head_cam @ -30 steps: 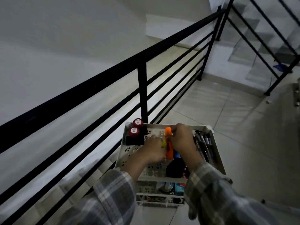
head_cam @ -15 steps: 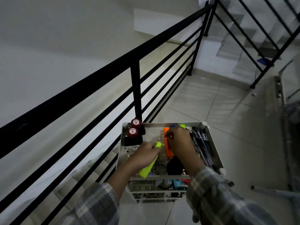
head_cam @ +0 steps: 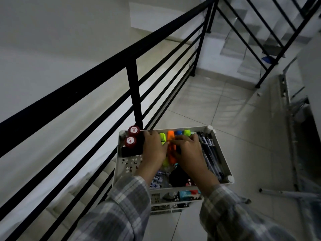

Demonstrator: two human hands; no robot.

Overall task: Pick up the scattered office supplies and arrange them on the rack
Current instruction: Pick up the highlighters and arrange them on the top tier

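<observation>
Since left hand (head_cam: 153, 150) lowered, yellow highlighter (head_cam: 162, 137) lies beside orange highlighter (head_cam: 171, 136) in rack (head_cam: 223, 153).

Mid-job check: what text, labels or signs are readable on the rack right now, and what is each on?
"TOP", with a red arrow: far red cap
"TOP", with a red arrow: near red cap
"TEKNO": white-labelled items in the top tray, partly hidden
Black pens: white print, too small to read
Teal packet on the level below: print too blurred to read
</observation>
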